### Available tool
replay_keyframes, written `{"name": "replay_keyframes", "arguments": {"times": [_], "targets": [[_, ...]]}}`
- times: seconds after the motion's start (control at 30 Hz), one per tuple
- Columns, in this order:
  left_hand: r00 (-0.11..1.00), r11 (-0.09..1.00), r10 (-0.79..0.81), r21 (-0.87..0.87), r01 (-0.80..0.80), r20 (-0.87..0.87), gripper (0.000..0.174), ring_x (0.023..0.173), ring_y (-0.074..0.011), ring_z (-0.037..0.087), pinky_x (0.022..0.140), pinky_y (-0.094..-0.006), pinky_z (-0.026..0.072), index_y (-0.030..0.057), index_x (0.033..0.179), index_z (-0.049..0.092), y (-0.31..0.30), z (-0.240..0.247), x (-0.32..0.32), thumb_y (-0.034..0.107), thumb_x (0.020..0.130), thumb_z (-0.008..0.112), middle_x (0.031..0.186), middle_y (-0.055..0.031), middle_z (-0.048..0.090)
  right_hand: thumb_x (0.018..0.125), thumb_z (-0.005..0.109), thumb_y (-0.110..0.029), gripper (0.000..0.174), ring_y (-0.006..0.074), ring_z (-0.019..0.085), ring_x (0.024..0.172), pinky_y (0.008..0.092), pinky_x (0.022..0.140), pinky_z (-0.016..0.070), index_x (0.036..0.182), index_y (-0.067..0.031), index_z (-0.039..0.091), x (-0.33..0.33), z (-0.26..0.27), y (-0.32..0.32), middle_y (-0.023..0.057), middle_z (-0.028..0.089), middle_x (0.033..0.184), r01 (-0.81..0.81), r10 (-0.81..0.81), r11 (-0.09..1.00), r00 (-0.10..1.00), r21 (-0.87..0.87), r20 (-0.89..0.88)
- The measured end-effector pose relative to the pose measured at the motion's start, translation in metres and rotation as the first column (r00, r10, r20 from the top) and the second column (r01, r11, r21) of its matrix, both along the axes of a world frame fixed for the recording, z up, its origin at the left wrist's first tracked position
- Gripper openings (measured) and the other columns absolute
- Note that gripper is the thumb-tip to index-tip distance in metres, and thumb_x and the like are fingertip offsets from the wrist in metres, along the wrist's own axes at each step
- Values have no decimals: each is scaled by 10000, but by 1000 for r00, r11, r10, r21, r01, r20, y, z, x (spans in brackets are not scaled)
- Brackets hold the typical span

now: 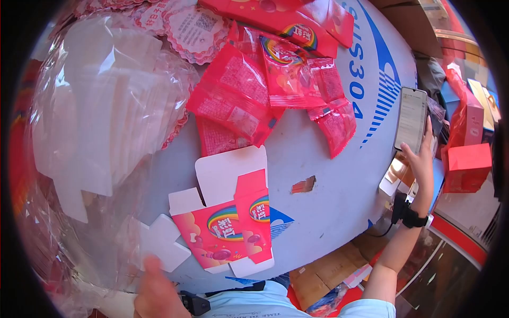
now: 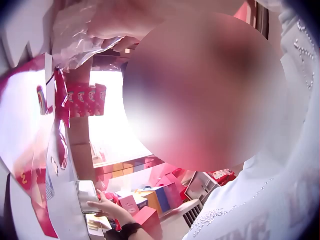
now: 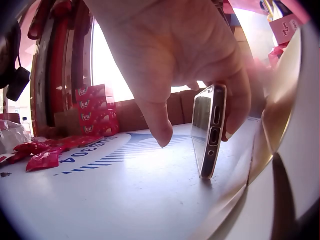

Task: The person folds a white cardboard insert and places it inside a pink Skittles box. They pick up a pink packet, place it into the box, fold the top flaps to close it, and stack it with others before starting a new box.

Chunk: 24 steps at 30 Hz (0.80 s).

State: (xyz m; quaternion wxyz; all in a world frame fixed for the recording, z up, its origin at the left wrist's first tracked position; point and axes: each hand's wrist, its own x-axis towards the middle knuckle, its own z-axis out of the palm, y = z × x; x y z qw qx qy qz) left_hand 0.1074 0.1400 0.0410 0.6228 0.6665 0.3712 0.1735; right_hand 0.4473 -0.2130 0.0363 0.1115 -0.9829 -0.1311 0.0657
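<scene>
While the phone (image 1: 411,119) is gripped by the right hand (image 1: 422,161), the worktop's (image 1: 334,196) near-edge carton (image 1: 222,229) is unassembled; the left hand's (image 1: 158,297) state is unclear.

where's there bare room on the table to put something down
The widest bare patch of the table lies between the pink carton and the phone, nearer than the red packets; avoid its torn spot. A narrow strip separates carton and clear plastic bag. The far side and the area right of the phone are crowded.

A shop or packing room, with stacked candy boxes (image 3: 96,112).
</scene>
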Motion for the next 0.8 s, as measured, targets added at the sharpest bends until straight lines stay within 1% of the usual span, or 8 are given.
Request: {"name": "replay_keyframes", "arguments": {"times": [0.03, 0.07, 0.2, 0.27, 0.4, 0.5, 0.57, 0.8], "targets": [[915, 921, -380, -41, 388, 139, 722, 1254, -352, 372, 1062, -546, 168, 84, 1393, 246, 8, 14, 1, 322, 826, 626, 1327, -173, 398, 724, 631, 55, 922, 287, 547, 1086, 337, 878, 483, 1448, -155, 99, 0, 0, 0, 203, 445, 1311, 13, -13, 1000, 1000, 10, -5], [674, 697, -683, -27, 717, 281, 631, 1159, -400, 498, 1021, -663, 155, 220, 1435, 226, 12, 22, 1, 242, 896, 554, 1204, -115, 565, 727, 631, 54, 919, 285, 543, 1090, 336, 879, 480, 1448, -151, 99, -1, 0, 1, 203, 444, 1311, 26, -26, 999, 1000, 18, -11], [650, 749, -563, -16, 662, 511, 720, 1128, -460, 498, 1007, -662, 188, 291, 1430, 241, -1, 15, 0, 52, 814, 527, 1207, -132, 562, 736, 633, 42, 912, 287, 534, 1100, 336, 878, 478, 1448, -146, 94, 0, 2, 5, 204, 439, 1311, 72, -73, 997, 997, -10, -39], [378, 659, -626, 204, 724, 681, 763, 1109, -482, 501, 991, -665, 200, 299, 1429, 244, 7, 2, 12, 30, 777, 536, 1204, -158, 559, 743, 634, 28, 910, 290, 544, 1090, 342, 874, 480, 1448, -146, 87, 1, 0, 0, 206, 438, 1312, -3, 4, 999, 1000, -51, 9], [438, 656, -543, 37, 754, 717, 773, 1101, -487, 504, 979, -664, 211, 294, 1437, 222, -3, 6, 23, 31, 778, 529, 1212, -188, 547, 759, 619, 35, 892, 267, 517, 1127, 321, 893, 463, 1457, -170, 103, 1, 0, 0, 199, 442, 1306, 3, -3, 1000, 1000, 5, -21], [425, 654, -557, 61, 754, 714, 742, 1114, -485, 494, 971, -658, 224, 248, 1436, 225, 0, 3, 30, 54, 781, 517, 1217, -212, 536, 760, 626, 18, 893, 263, 518, 1127, 321, 900, 457, 1457, -160, 96, -2, 3, 6, 207, 441, 1306, 55, -56, 998, 998, -28, -32], [369, 499, -744, 96, 862, 557, 690, 1135, -481, 477, 951, -660, 242, 221, 1420, 238, 10, 4, 34, 120, 798, 517, 1232, -242, 512, 762, 628, 13, 890, 259, 521, 1123, 316, 898, 457, 1455, -152, 95, 0, 2, 1, 208, 443, 1305, 60, -60, 998, 997, 11, -58], [315, 328, -882, -25, 944, 350, 460, 1094, -281, 514, 1025, -516, 253, 62, 1221, 503, 10, 4, 43, 186, 783, 566, 1175, -127, 542, 766, 633, -3, 901, 271, 573, 1050, 325, 865, 481, 1451, -98, 56, 1, 2, 4, 208, 495, 1255, 53, -54, 998, 998, -44, -11]]}}
